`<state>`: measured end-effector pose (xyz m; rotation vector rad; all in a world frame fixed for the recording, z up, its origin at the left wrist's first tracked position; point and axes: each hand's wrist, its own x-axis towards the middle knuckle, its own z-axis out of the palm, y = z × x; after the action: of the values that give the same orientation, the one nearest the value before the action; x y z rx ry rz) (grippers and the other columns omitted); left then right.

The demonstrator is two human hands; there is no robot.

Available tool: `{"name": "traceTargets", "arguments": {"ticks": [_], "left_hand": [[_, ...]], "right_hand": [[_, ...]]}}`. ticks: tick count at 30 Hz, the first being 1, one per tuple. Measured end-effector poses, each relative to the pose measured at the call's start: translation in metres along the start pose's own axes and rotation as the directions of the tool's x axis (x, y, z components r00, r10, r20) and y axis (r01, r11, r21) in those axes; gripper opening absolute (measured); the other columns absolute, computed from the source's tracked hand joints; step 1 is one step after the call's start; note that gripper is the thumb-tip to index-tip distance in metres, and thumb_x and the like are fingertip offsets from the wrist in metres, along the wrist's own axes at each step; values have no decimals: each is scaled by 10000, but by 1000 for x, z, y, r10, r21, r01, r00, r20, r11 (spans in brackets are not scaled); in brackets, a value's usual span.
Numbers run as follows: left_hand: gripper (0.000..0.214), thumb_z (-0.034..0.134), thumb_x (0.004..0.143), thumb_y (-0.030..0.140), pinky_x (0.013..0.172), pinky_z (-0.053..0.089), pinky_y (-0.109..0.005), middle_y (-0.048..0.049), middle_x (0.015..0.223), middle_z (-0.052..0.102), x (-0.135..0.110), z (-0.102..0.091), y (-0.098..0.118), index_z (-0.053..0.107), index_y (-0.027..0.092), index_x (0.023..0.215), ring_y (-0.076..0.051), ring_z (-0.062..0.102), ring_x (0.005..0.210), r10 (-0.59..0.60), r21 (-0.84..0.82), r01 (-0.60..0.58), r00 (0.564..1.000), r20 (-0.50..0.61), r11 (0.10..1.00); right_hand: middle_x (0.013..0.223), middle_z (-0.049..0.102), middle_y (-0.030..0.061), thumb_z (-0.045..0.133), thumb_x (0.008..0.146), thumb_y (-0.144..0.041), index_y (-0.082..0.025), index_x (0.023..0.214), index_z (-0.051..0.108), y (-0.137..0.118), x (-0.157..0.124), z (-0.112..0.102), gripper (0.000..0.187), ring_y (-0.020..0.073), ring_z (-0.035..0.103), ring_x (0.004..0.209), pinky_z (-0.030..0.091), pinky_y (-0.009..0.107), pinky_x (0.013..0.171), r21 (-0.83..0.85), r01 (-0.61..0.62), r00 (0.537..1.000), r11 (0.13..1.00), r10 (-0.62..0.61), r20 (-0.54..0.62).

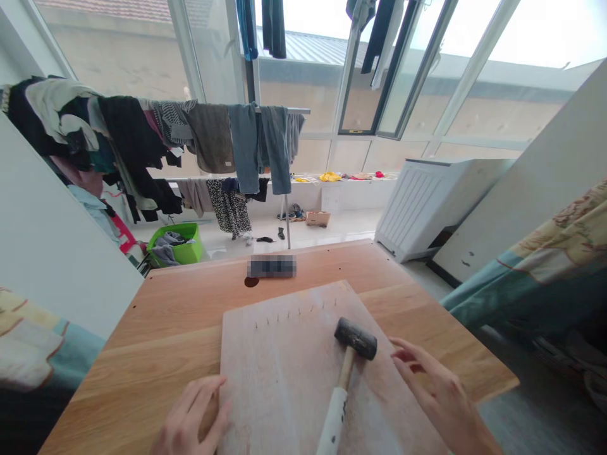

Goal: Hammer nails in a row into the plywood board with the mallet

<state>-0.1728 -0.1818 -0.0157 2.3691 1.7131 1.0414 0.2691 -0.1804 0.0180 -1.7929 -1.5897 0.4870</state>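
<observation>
Head view: pale board [279, 385], nail row [299, 312], black-headed mallet [346, 373].

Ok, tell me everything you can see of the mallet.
The mallet has a scuffed black head, perhaps rubber, and a handle that looks wooden, white with dark marks lower down. It lies on the board, head away from the person; the handle's end is out of view. Neither the left hand nor the right hand touches it.
</observation>
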Motion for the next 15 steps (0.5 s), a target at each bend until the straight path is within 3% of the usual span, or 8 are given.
{"name": "traceTargets", "arguments": {"ticks": [3,7,10,12,15], "left_hand": [[279,538,953,439,578,585,-279,-20,875,706,41,14,2,654,244,1114,-179,673,625,-129,-99,134,990,61,986],[305,582,932,458,686,597,-334,-32,955,727,89,26,1,662,238,1127,-183,662,643,-146,-82,154,984,103,985],[286,636,903,449,741,599,-359,-42,990,738,105,30,2,686,237,1089,-201,682,714,-100,-134,118,986,133,984],[256,643,900,398,706,602,-332,-25,934,746,109,35,4,692,239,1094,-192,692,707,-94,-223,136,977,190,965],[192,615,905,317,724,614,-306,-4,901,774,108,45,6,699,240,1060,-187,736,765,-139,-342,205,969,206,917]], "right_hand": [[1004,732,103,479,966,-394,-207,1172,697,-31,62,24,354,249,702,887,580,379,778,79,163,983,983,-169,72],[1044,730,86,608,878,-296,-193,1179,713,-48,127,48,335,207,686,847,565,340,768,103,235,942,967,-252,223],[893,750,47,647,837,-220,-208,965,782,-56,146,53,186,191,678,766,541,310,726,98,283,885,954,-299,356],[831,741,46,615,863,-200,-206,851,780,-62,147,52,166,206,672,783,519,327,762,79,310,869,948,-316,382],[894,740,77,558,920,-214,-192,917,765,-70,144,52,208,229,672,856,498,353,827,47,329,875,943,-324,359]]}}
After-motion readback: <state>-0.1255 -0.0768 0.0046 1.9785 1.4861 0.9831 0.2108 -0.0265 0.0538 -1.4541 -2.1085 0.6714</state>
